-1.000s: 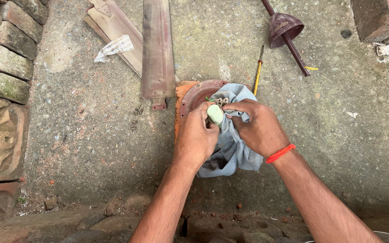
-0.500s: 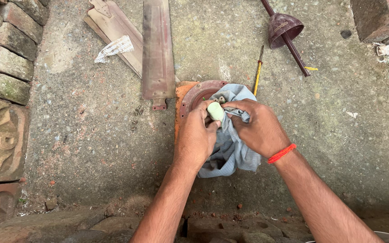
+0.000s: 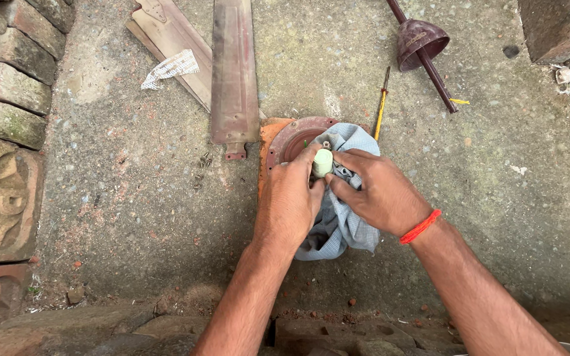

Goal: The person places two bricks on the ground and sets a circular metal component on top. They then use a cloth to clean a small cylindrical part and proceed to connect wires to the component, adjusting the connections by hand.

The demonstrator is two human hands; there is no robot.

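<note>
A round rusty-red fan motor housing [image 3: 293, 132] lies on the concrete ground, partly covered by a light blue checked cloth [image 3: 339, 227]. My left hand [image 3: 291, 201] rests on the housing and pinches a small pale green cylindrical part [image 3: 322, 162] at its top. My right hand [image 3: 377, 191], with a red thread band on the wrist, grips the cloth beside that part. The two hands touch each other over the housing, hiding most of it.
Two worn fan blades [image 3: 234, 72] lie at the top centre, with a scrap of white mesh [image 3: 169, 66] on one. A yellow-handled screwdriver [image 3: 381, 105] lies right of the housing. A dark red canopy cup on a rod [image 3: 420, 43] sits farther right. Bricks [image 3: 8, 99] line the left edge.
My hands have shifted only slightly over the housing; the green part has turned a little more upright between my fingers. Everything else stays put.
</note>
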